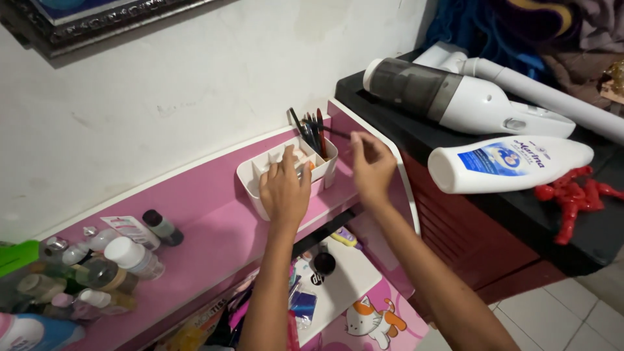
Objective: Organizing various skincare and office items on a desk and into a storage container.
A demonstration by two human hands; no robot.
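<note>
Both forearms reach up to a white plastic divided organiser (270, 170) on the pink shelf (214, 224). Left hand (285, 190) rests closed on its rim; right hand (371, 166) pinches a thin dark pencil (333, 132) beside the others.

head view | looks down from above, close over pink shelf (214, 227) | faces white wall (195, 84)

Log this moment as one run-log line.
left hand: resting on white organizer | right hand: pinching thin dark stick by pencil compartment | surface: pink shelf
</note>
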